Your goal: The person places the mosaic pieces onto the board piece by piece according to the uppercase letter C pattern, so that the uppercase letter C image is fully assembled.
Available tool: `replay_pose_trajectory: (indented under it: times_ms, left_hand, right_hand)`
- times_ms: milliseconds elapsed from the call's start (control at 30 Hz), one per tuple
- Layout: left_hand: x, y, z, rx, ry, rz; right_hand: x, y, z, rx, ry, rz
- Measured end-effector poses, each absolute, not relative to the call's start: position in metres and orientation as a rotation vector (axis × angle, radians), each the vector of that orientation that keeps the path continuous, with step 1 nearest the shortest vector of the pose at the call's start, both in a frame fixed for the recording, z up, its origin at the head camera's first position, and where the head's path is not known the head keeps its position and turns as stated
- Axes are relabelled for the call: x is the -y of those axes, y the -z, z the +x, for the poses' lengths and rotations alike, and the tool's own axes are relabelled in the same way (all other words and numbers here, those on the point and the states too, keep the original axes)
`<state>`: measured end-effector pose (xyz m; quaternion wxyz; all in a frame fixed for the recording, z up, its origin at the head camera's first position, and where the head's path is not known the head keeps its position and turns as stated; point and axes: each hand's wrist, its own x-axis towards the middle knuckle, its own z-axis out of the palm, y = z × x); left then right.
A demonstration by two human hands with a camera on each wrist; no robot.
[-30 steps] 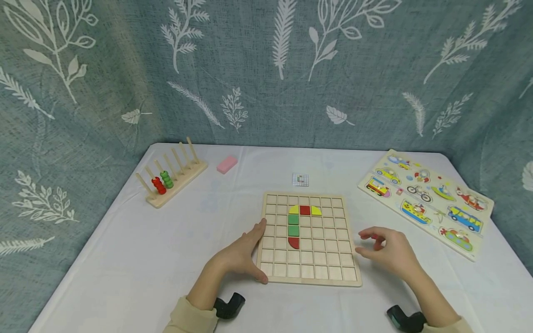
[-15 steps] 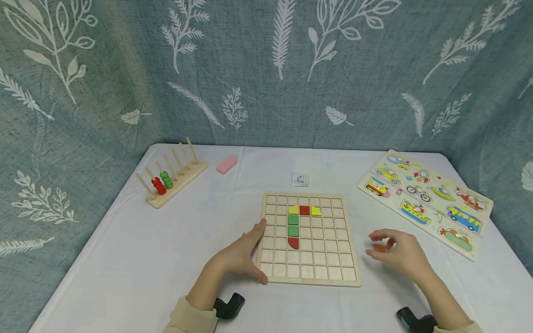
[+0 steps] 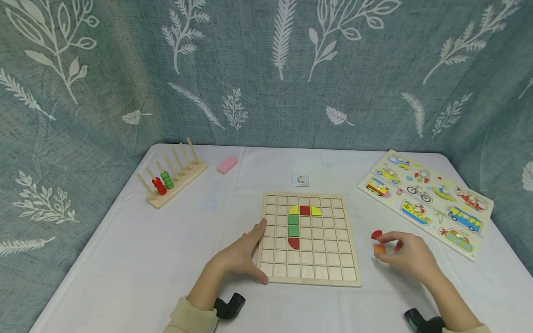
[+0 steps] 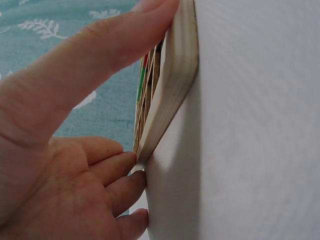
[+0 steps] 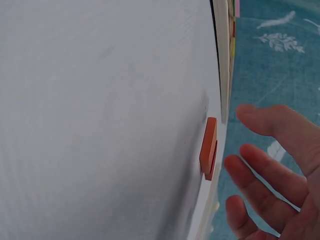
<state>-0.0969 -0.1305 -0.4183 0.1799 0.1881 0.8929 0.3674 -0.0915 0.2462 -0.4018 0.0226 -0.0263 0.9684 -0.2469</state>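
The left hand is resting against the left edge of the wooden grid board, fingers straight and pressing on it; the right hand, fingers spread and holding nothing, is hovering just beside an orange block (a red piece is lying near it) on the white table

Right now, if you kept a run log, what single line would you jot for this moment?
left hand: rests on grid board edge | right hand: open beside orange tile, not gripping | red piece: on table
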Motion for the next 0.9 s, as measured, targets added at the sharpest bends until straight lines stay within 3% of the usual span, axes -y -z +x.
replay_pose_trajectory:
  times_ms: [900]
  left_hand:
    - [0.131,0.418,-0.097,-2.522,-1.047,0.552]
  right_hand:
    - [-0.258,0.404,-0.094,-2.879,0.699,-0.044]
